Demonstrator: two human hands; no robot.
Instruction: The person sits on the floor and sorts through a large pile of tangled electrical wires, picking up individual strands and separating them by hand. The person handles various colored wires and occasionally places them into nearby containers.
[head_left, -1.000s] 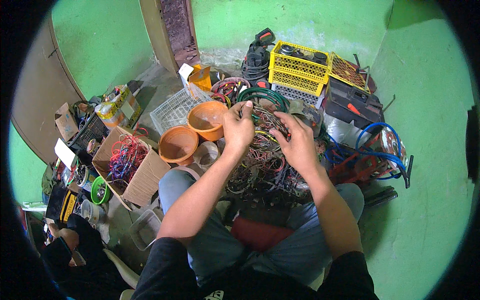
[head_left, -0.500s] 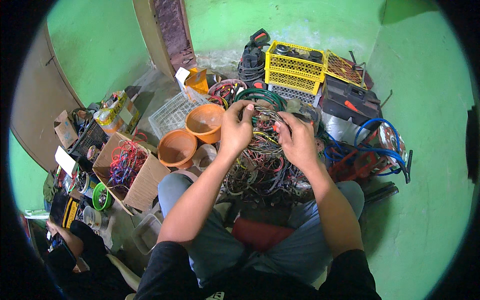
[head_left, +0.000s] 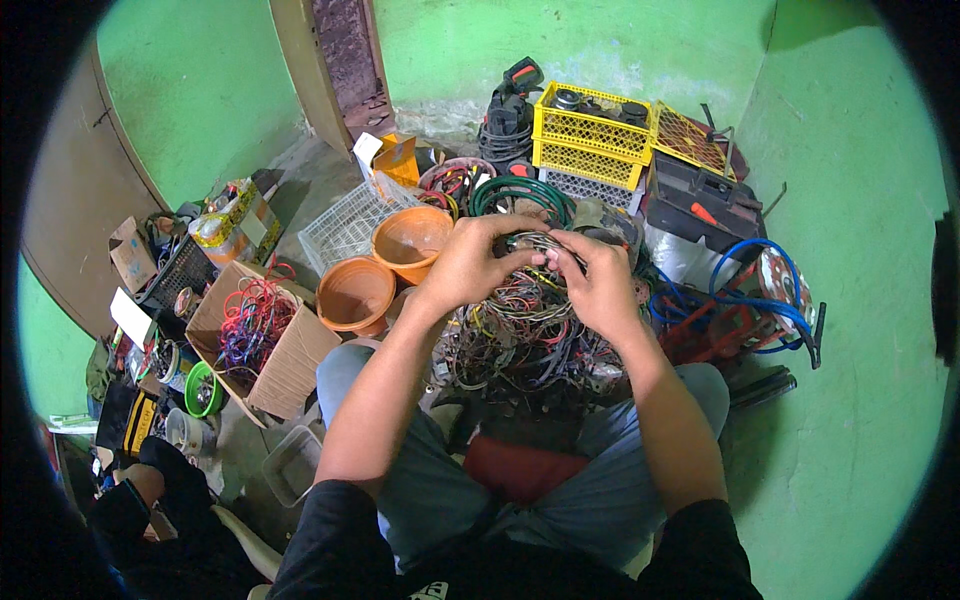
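Observation:
My left hand and my right hand meet above a big tangle of coloured wires lying on the floor between my knees. Both hands pinch a small grey coil of wire held between them, fingers curled around it. Below the tangle a red cushion shows between my legs. Just left of my left hand stand two orange plastic bowls.
A cardboard box of coloured wires sits at left, a white wire basket behind the bowls. Yellow crates, a green hose, a black toolbox and blue hose lie behind and right. Green walls close in.
My hands have come closer together over the wire pile, now both gripping the small coil. The view has shifted slightly.

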